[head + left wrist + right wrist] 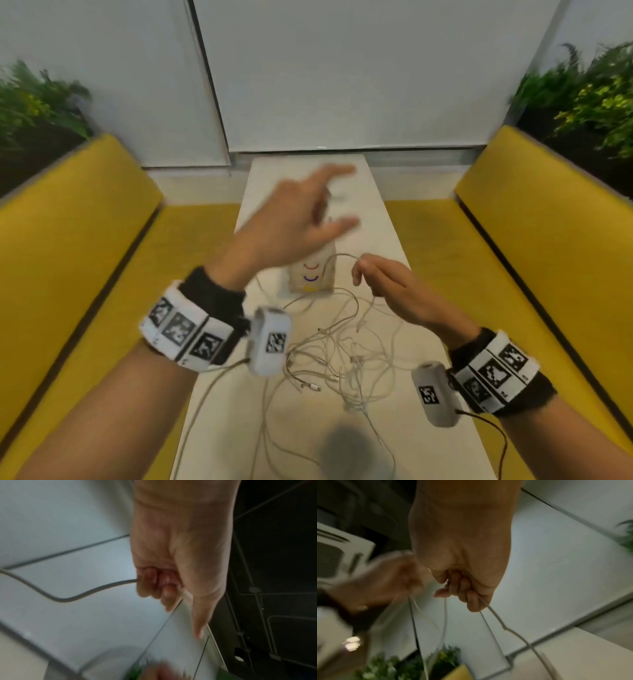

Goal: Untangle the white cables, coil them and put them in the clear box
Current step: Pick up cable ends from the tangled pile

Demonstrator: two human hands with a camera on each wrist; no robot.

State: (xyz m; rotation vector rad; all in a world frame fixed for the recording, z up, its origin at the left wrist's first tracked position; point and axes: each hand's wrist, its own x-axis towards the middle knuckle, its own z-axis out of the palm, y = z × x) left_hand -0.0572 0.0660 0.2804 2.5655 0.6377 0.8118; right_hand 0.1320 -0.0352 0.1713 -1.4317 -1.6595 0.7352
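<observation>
A tangle of white cables [342,353] lies on the narrow white table [383,222]. Beyond it stands the clear box [311,274] with coloured curved marks, partly hidden by my left hand [322,205]. That hand is raised and blurred. In the left wrist view its lower fingers [150,585] curl round a white cable [82,595] while one finger points out straight. My right hand [363,270] hovers above the tangle, right of the box, and pinches a thin white cable [496,616] that hangs down from its fingers [471,599].
Yellow benches [85,222] [534,219] flank the table on both sides, with green plants [589,92] behind them. White blinds [342,68] close off the far end. A dark blurred patch [342,448] sits on the table near its front edge.
</observation>
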